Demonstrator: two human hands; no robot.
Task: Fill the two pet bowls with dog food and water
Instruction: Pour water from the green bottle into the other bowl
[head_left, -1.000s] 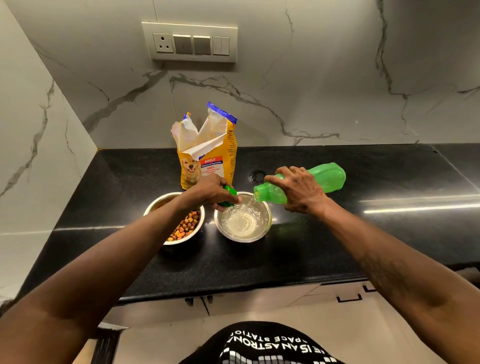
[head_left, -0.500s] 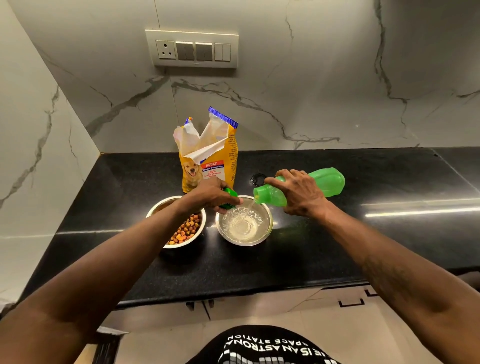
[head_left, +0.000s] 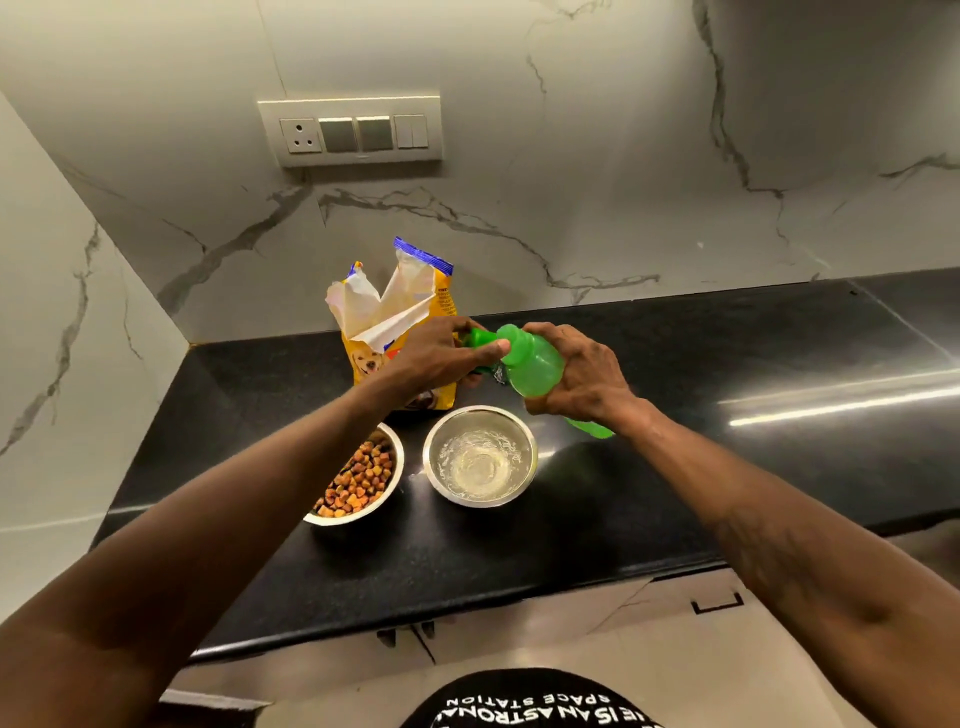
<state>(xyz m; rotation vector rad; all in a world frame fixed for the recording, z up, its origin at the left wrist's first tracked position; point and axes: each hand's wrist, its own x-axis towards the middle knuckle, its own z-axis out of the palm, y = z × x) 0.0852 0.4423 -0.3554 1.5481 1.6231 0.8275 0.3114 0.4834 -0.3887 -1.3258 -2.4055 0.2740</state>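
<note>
Right hand (head_left: 582, 376) clenched around green bottle (head_left: 535, 364), neck toward left hand (head_left: 441, 356). Left hand grips green cap (head_left: 480, 339) at bottle mouth. Water bowl (head_left: 479, 454) below both hands; kibble bowl (head_left: 358, 475) under left forearm. Food bag (head_left: 395, 322) behind left hand.

Bare forearms, sleeveless; black garment (head_left: 524, 701) with white printed lettering at the chest.
</note>
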